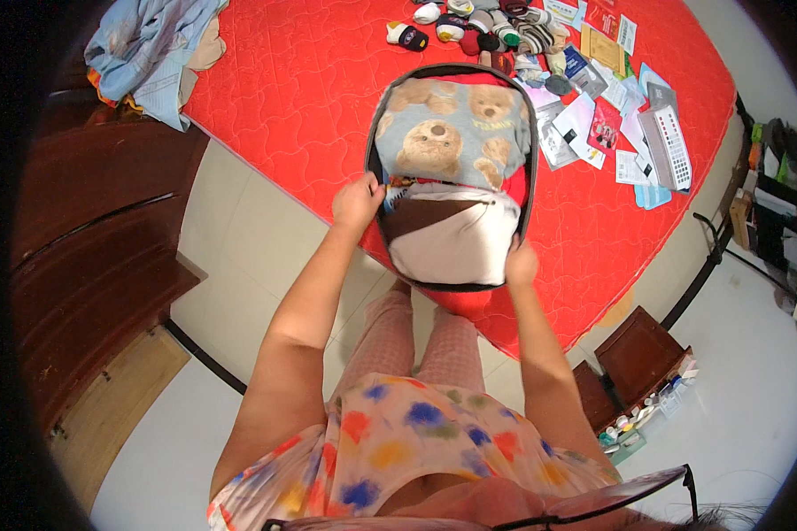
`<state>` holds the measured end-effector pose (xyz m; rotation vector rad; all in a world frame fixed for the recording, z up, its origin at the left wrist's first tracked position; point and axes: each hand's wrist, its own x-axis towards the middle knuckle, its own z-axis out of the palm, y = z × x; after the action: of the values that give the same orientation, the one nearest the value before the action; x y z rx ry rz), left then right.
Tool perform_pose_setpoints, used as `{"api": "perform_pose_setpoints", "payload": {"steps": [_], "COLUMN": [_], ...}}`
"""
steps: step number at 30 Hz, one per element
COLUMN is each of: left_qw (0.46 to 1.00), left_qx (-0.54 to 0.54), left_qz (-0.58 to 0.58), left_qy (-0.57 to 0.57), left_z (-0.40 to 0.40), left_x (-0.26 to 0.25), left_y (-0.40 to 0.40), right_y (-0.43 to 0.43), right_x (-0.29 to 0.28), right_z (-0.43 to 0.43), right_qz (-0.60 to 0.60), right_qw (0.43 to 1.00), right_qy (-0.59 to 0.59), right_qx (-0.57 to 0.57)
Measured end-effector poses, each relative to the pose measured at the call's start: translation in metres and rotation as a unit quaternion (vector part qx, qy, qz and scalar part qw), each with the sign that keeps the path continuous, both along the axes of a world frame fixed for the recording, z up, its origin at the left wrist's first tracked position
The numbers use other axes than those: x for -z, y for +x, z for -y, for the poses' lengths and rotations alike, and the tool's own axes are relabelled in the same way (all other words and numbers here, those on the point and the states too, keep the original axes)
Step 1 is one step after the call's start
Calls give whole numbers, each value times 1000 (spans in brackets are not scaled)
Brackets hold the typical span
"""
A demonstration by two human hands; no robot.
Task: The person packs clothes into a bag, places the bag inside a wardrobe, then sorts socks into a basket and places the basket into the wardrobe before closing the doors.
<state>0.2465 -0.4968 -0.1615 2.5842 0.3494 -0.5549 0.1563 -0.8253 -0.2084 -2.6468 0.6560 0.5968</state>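
An oval, dark-rimmed fabric case (533, 166) lies uncovered at the near edge of a bed with a red quilted cover (292, 99). Folded inside, at the far end, is a grey cloth printed with teddy bears (432, 143); at the near end is a white and brown folded cloth (458, 239). Red fabric shows between and around them. My left hand (358, 202) grips the case's left rim, fingers curled over it. On the near right side, my right hand (521, 264) is closed on the rim, slightly blurred.
Rolled socks (481, 30) are heaped beyond the case. Papers, cards and booklets (578, 126) spread to its right, near an open patterned box or wallet (667, 149). Light blue clothing (153, 53) hangs over the bed's left corner. Dark wooden furniture (106, 192) stands left; a small brown cabinet (641, 345) stands right.
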Motion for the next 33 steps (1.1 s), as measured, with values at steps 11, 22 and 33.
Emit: {"api": "perform_pose_setpoints", "payload": {"steps": [11,22,33], "left_qw": [991,990,992], "left_qx": [-125,-139,-50], "left_qz": [38,-22,29], "left_qy": [-39,8,-109], "left_z": [13,25,8], "left_x": [17,37,57], "left_y": [6,31,49], "right_y": [-41,42,65], "right_x": [-1,7,19], "right_z": [-52,-9,13], "right_qz": [79,13,121], "right_qw": [971,983,988], "right_qy": [199,55,83], "right_qx": [105,175,57]}}
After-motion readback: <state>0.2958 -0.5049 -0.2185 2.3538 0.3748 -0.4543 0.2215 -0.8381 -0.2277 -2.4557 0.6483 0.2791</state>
